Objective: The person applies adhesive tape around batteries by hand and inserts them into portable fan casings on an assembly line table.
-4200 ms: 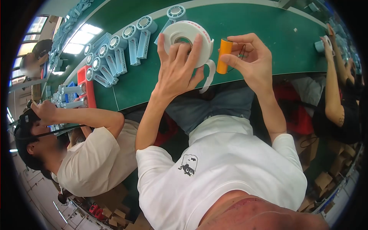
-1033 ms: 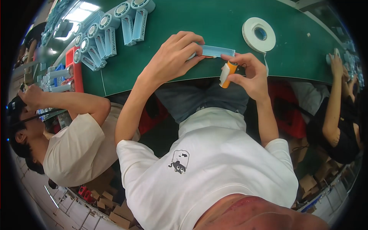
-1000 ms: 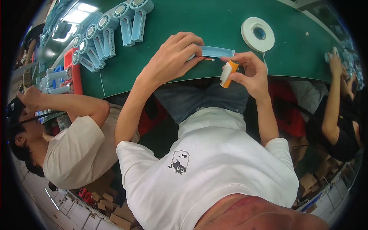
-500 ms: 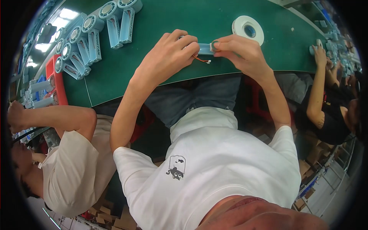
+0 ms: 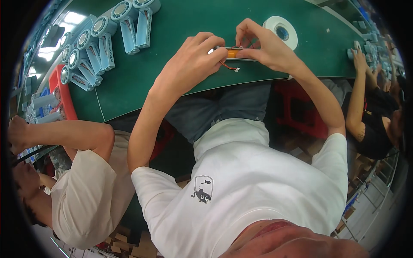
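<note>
My left hand (image 5: 195,58) is closed around the head end of a light blue fan housing (image 5: 249,59), covering most of that end. Inside the housing's open handle lies an orange battery cell (image 5: 233,53). My right hand (image 5: 266,47) touches the battery with its thumb, its index finger arched above and dark wires near the fingertips. A red and black lead with a white connector (image 5: 237,69) hangs out below my left fingers. Beyond my right hand, a white tape roll (image 5: 282,32) lies flat on the green table (image 5: 189,19).
Several light blue fans (image 5: 103,41) lie in rows at the left of the table. A red bin (image 5: 64,92) stands at the far left edge. A person in a beige shirt (image 5: 88,193) sits at left; a person in black (image 5: 374,124) works at right.
The orange battery, earlier held above the table edge in my right hand, now lies in the blue housing. The tape roll, once in my left hand, is on the table.
</note>
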`<state>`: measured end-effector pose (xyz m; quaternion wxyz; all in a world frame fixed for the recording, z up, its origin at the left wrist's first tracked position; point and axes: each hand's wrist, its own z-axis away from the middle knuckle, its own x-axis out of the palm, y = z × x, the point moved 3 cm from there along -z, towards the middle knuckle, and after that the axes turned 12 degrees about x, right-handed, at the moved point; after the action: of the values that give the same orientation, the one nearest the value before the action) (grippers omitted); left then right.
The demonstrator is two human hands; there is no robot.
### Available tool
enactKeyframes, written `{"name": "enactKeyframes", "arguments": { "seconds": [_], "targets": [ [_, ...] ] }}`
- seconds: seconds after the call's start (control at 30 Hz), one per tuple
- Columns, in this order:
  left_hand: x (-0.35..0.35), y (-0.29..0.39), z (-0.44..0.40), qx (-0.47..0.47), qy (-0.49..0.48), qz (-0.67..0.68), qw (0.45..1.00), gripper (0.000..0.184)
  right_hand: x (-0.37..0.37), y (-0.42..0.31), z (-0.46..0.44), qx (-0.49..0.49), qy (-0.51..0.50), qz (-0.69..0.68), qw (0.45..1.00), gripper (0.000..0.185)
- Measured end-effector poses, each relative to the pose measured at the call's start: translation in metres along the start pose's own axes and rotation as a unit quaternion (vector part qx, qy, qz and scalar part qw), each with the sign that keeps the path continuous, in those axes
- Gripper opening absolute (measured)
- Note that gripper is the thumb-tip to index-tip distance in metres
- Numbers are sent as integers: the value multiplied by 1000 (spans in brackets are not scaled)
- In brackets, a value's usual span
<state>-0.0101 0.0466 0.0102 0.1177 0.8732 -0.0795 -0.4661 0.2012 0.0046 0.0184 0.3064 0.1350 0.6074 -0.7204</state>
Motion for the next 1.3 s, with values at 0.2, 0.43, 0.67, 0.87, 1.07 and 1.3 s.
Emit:
{"name": "enactKeyframes", "arguments": {
  "seconds": [0.2, 0.43, 0.67, 0.87, 1.07, 1.3],
  "targets": [
    [-2, 2, -2, 10, -12, 25, 1000, 24, -8, 0, -11, 108, -64, 44, 991, 43],
    [-7, 6, -10, -7, -23, 25, 999, 24, -28, 2, 3, 52, -6, 4, 999, 50],
    [-28, 0, -37, -77, -19, 64, 995, 25, -97, 76, 99, -15, 404, -192, 894, 21],
    [-33, -132, -129, -165, 85, -16, 982, 32, -77, 149, 145, 96, 555, -155, 812, 44],
    [21, -393, -139, -119, 68, -210, 968, 52, -66, 142, 134, 43, 630, -82, 771, 49],
    [28, -186, -192, 64, 142, -279, 947, 65, -58, 143, 133, 6, 636, -227, 738, 47]
  ]
}}
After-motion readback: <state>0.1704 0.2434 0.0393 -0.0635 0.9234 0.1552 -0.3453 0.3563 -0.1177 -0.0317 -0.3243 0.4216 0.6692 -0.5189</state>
